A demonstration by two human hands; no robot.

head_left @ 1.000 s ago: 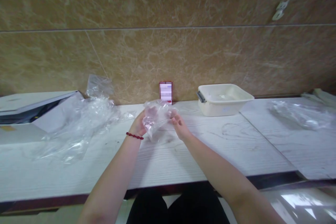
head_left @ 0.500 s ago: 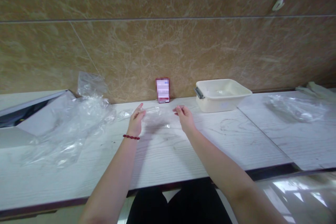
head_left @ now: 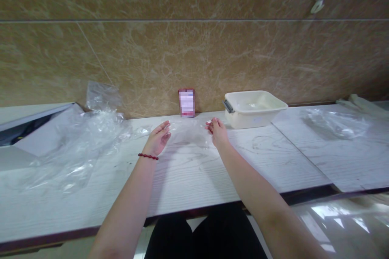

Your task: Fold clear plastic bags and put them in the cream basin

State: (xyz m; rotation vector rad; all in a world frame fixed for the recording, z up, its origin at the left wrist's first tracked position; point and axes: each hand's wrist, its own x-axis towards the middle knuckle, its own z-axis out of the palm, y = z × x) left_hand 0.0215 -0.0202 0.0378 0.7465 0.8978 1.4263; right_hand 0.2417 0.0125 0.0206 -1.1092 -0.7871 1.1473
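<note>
Bag (head_left: 189,131): head view; thin, clear plastic, spread between the two hands just above the table (head_left: 194,188), its outline faint against the pale woodgrain.
Left hand (head_left: 158,137): partly open, fingers half curled, thumb and fingertips at the bag's left edge in what appears a light pinch; a red beaded bracelet (head_left: 148,156) circles the wrist.
Right hand (head_left: 218,132): nearly closed, thumb and curled fingers pinching the bag's right edge.
Smartphone (head_left: 187,104): propped upright against the marbled wall (head_left: 194,56), behind the bag; screen unreadable.
Tub (head_left: 247,120): cream plastic with a grey handle clip, right of the right hand, apart from it.
Plastic heap (head_left: 101,131): crumpled clear film, left of the left hand, against a white box (head_left: 48,131).
Plastic bundle (head_left: 337,123): clear, crumpled, well to the right of the tub.
Hazards: uneven pulling could tear the film or slip it from the left fingertips; a wide leftward sweep could snag the heap; a forward push could topple the smartphone.
</note>
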